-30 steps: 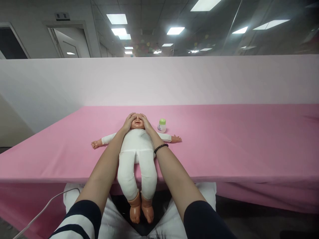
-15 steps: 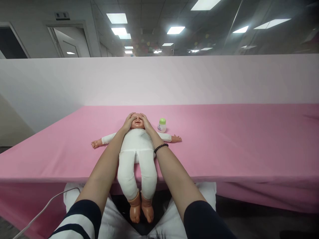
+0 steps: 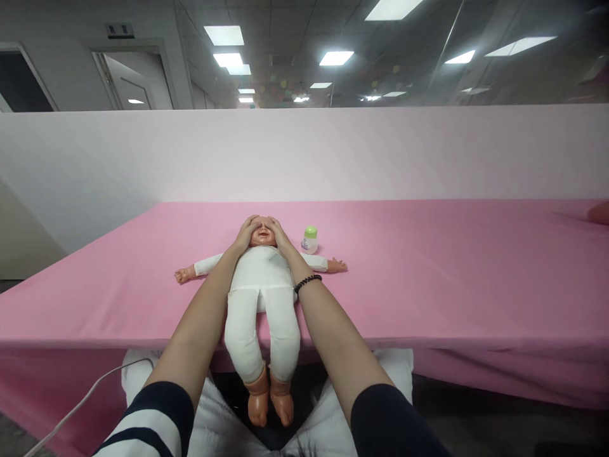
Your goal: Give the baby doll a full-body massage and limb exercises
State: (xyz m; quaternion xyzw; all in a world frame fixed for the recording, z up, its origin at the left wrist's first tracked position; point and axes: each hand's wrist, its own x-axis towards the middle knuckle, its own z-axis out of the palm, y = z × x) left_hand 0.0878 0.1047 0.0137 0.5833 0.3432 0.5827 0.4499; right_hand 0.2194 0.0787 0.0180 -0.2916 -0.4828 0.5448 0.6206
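A baby doll (image 3: 261,270) in a white cloth suit lies on its back, arms spread, its feet hanging past the table's front edge. My left hand (image 3: 247,232) cups one side of the doll's head, thumb over the brow. On the other side my right hand (image 3: 278,233) curves around the head in the same way. Between them the doll's mouth and chin show, while the eyes are mostly covered. A small clear bottle (image 3: 309,241) with a green cap stands beside the head, to the right of my right hand.
A pink cloth (image 3: 451,273) covers the table. Behind it rises a low white partition (image 3: 333,152). At the far right edge a reddish-brown rounded thing (image 3: 598,213) is partly in view; its kind is unclear. A white cable (image 3: 90,393) runs at lower left.
A reddish-brown rounded thing has come into view at the right edge of the table. My hands and the doll show hardly any movement.
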